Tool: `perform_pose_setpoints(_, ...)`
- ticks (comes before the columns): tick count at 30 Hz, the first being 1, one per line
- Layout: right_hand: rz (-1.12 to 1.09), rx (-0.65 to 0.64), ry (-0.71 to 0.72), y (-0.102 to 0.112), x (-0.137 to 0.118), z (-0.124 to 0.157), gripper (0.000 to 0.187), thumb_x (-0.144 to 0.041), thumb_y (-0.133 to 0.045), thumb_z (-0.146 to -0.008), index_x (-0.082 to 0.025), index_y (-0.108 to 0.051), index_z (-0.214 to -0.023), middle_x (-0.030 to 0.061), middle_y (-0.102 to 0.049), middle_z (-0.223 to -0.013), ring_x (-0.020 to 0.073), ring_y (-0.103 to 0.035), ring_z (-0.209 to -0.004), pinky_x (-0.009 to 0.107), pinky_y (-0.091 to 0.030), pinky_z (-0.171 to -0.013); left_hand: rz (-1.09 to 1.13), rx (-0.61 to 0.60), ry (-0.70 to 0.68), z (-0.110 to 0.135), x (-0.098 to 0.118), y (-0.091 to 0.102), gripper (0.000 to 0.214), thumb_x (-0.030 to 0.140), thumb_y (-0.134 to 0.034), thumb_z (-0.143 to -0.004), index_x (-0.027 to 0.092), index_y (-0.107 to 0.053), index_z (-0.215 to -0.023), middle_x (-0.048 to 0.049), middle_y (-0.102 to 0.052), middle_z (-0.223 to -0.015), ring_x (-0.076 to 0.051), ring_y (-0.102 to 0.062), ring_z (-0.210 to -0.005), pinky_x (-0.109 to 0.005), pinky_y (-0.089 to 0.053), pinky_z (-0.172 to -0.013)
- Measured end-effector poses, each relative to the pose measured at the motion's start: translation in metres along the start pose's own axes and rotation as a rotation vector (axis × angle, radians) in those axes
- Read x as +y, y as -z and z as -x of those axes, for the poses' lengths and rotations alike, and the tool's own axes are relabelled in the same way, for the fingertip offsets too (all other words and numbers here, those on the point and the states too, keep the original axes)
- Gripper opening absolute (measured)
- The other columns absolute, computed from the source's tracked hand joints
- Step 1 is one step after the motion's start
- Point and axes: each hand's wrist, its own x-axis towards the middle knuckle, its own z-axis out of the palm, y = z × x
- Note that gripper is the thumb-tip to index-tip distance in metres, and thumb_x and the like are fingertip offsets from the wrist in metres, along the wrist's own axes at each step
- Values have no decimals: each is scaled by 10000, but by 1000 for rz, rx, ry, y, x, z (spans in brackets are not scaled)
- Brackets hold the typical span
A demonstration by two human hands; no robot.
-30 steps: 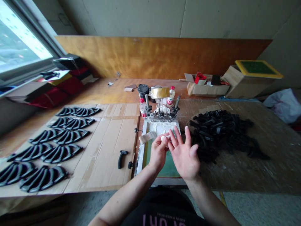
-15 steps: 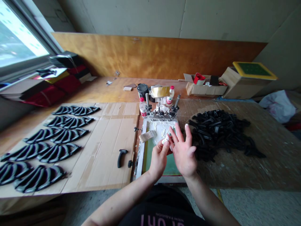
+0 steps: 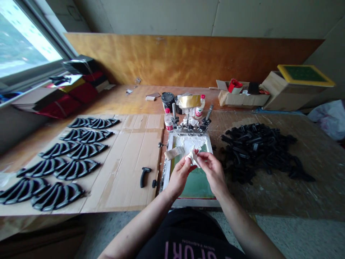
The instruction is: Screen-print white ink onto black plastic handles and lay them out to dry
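Observation:
A crumpled white rag is pinched between my left hand and my right hand, with its lower end hanging free. Both hands are held just above a silkscreen frame with green mesh. Thick white ink is smeared over the far part of the mesh. A small beige scraper lies on the mesh to the left of the rag. My hands hide the middle of the mesh.
Black plastic handles lie in rows on cardboard to the left, with a single handle near the frame. A heap of black handles lies to the right. Hinge clamps, bottles and a black ink can stand behind the frame.
My right hand has gone from spread, apart fingers to curled fingers pinching the rag. The rag now hangs between both hands. The view has shifted slightly.

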Motion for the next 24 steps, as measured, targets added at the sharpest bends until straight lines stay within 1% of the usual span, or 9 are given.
perform_pose_setpoints(2,37,-41,-22,-4,4,-1,263,-445,-697,-789,-202,-665,-882,28,-698,-849,176,-635,-770,289,-495,-709,-80,-29,2,3,-1,5,449,458,-555,-899,228,-620,-1279,-97,-538,-1410,-295,-485,-1304,-455,-401,-1082)
perform_pose_setpoints(5,67,-1,23,-4,2,-2,233,-423,-704,-772,-198,-650,-806,8,-672,-750,164,-619,-708,272,-485,-661,-233,-42,-26,5,0,16,464,415,-607,-875,243,-595,-1306,-74,-531,-1418,-286,-476,-1317,-441,-386,-1107)
perform_pose_setpoints(7,106,52,71,-2,0,-3,200,-398,-682,-784,-204,-644,-812,7,-670,-750,161,-619,-704,271,-485,-660,-364,-33,-81,5,2,25,481,389,-624,-867,263,-572,-1328,-60,-516,-1433,-276,-467,-1327,-430,-399,-1104)
perform_pose_setpoints(10,210,132,151,2,3,-5,135,-346,-616,-822,-212,-631,-834,7,-668,-760,158,-617,-709,274,-483,-672,-582,-25,-209,2,6,42,477,371,-609,-876,282,-554,-1342,-53,-504,-1444,-259,-453,-1341,-424,-421,-1092)
perform_pose_setpoints(14,281,172,210,8,14,-7,82,-297,-559,-852,-221,-591,-852,6,-660,-776,160,-619,-730,271,-480,-668,-813,3,-333,-16,15,73,432,357,-606,-877,279,-589,-1301,-58,-539,-1411,-242,-469,-1329,-424,-406,-1106)
perform_pose_setpoints(16,273,175,188,12,20,-7,100,-319,-561,-864,-223,-585,-867,13,-663,-790,165,-622,-737,270,-481,-660,-839,64,-364,-35,19,94,409,374,-595,-880,266,-606,-1274,-68,-554,-1394,-239,-508,-1292,-409,-439,-1076)
perform_pose_setpoints(19,292,171,124,21,26,-6,160,-379,-586,-865,-220,-603,-872,23,-661,-796,168,-614,-724,270,-476,-646,-814,189,-385,-78,24,132,412,416,-582,-878,239,-609,-1249,-83,-589,-1349,-234,-571,-1218,-381,-499,-1000)
perform_pose_setpoints(22,307,241,111,31,27,-8,195,-409,-657,-816,-216,-628,-830,41,-660,-841,189,-614,-803,287,-477,-700,-829,309,-336,-131,27,172,455,443,-602,-853,200,-598,-1238,-107,-615,-1306,-240,-585,-1191,-366,-519,-952)
perform_pose_setpoints(24,170,283,59,36,27,-11,210,-416,-696,-777,-223,-623,-817,34,-653,-828,185,-603,-773,293,-475,-679,-891,356,-269,-167,26,195,511,437,-631,-830,174,-565,-1264,-124,-593,-1333,-246,-563,-1217,-362,-497,-970)
